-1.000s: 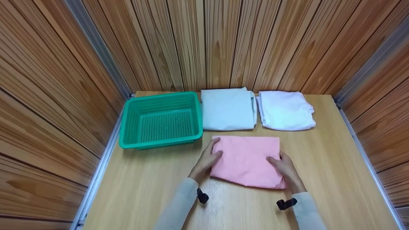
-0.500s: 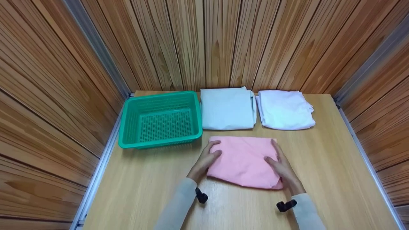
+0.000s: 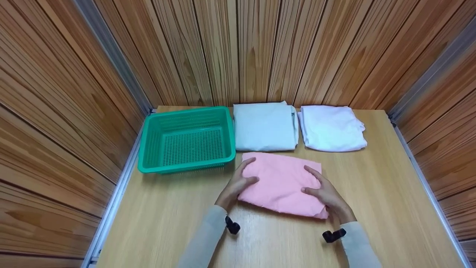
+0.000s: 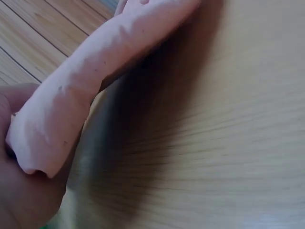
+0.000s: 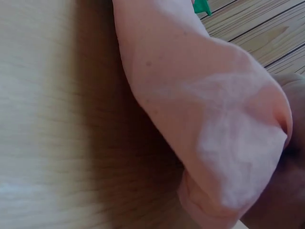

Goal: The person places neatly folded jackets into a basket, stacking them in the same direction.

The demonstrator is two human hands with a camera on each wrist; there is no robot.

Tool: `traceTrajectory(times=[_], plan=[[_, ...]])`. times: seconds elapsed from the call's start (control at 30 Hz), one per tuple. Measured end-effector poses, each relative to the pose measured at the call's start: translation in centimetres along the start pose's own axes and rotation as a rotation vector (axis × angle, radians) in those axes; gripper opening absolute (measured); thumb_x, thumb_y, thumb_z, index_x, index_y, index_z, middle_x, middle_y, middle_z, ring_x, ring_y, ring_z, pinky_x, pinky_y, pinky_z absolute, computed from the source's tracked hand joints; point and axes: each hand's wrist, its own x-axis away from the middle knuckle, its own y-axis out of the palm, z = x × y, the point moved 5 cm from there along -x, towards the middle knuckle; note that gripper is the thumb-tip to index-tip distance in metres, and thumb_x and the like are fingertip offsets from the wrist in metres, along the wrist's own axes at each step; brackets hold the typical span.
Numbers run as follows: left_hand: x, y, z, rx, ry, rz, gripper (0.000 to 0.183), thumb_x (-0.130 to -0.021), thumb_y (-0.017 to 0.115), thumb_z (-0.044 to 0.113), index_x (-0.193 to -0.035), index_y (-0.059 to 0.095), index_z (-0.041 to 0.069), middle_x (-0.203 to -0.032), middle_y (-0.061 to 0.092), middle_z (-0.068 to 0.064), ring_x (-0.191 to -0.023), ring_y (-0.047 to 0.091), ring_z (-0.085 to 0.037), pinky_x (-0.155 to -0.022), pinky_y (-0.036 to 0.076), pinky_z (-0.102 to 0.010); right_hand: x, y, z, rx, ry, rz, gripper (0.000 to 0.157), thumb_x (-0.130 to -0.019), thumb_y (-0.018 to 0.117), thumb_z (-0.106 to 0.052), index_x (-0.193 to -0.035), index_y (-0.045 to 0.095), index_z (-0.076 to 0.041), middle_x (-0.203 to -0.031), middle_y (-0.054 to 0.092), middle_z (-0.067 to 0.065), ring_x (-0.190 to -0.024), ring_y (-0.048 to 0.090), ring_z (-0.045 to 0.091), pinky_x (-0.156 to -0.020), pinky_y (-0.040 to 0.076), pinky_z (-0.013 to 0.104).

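Note:
Both hands hold a folded pink cloth [image 3: 280, 182] by its sides, near the middle of the table. On its left edge the left hand [image 3: 238, 184] rests thumb and forefinger on top; the other fingers are hidden. The right hand [image 3: 327, 193] grips the right side, its thumb and forefinger lying spread over the upper face. In the left wrist view the cloth [image 4: 66, 105] is raised, with a dark shadow beneath it and the palm against its end. The right wrist view shows the cloth's rounded near edge [image 5: 205, 114], with the hand partly hidden behind it.
A green perforated basket [image 3: 187, 167] stands at the back left of the wooden table [image 3: 167, 223]. Beside it lie a folded pale blue-green cloth [image 3: 266, 128] and a folded white cloth [image 3: 333, 128]. Wood-panelled walls [image 3: 253, 52] close in the back and both sides.
The pink cloth has shifted a little left, its left end moving toward the back. The right hand has slid inward, its forefinger coming onto the cloth's top. Basket and other cloths stay put.

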Motion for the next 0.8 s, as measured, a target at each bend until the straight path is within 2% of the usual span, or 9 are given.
traceTrajectory(times=[0.13,0.27,0.47,0.67,0.8], plan=[[-0.1,-0.5,1.3,0.011,0.074,-0.002,0.074,-0.091,0.075,0.013,-0.158,0.050,0.034,-0.173,0.036,-0.002,-0.162,0.026,-0.032,-0.128,0.020,-0.069,-0.2,-0.4,-1.3,0.011,-0.037,0.011,0.087,-0.097,0.077,-0.013,-0.170,0.029,-0.020,-0.180,0.011,0.013,-0.165,0.002,0.043,-0.126,0.001,0.077],[-0.1,-1.0,2.4,0.009,0.115,0.008,0.075,-0.091,0.076,0.014,-0.158,0.050,0.032,-0.173,0.034,-0.005,-0.157,0.033,-0.033,-0.126,0.027,-0.068,-0.3,-0.7,-2.5,0.031,-0.065,0.022,0.089,-0.096,0.078,-0.013,-0.170,0.029,-0.024,-0.180,0.013,0.012,-0.163,0.008,0.042,-0.125,0.006,0.077],[0.1,-1.5,3.8,0.015,0.142,-0.001,0.077,-0.090,0.080,0.019,-0.159,0.049,0.037,-0.175,0.029,-0.005,-0.156,0.032,-0.035,-0.125,0.027,-0.069,-0.3,-1.2,-4.5,0.033,-0.111,0.029,0.089,-0.096,0.079,-0.013,-0.170,0.030,-0.024,-0.180,0.015,0.010,-0.164,0.007,0.040,-0.126,0.005,0.077],[0.5,-2.1,5.0,-0.025,0.124,-0.014,0.083,-0.088,0.084,0.024,-0.157,0.046,0.049,-0.176,0.027,0.000,-0.157,0.028,-0.036,-0.124,0.026,-0.072,-0.4,-1.7,-6.0,0.064,-0.099,0.033,0.090,-0.095,0.081,-0.020,-0.170,0.031,-0.028,-0.179,0.013,0.016,-0.160,0.016,0.044,-0.124,0.011,0.078],[0.6,-2.6,6.1,-0.021,0.169,-0.048,0.084,-0.089,0.084,0.020,-0.159,0.045,0.045,-0.175,0.029,0.003,-0.158,0.028,-0.034,-0.124,0.029,-0.070,-0.7,-1.9,-7.0,0.073,-0.100,0.033,0.091,-0.095,0.082,-0.024,-0.170,0.030,-0.030,-0.180,0.013,0.015,-0.159,0.018,0.044,-0.124,0.013,0.078]])
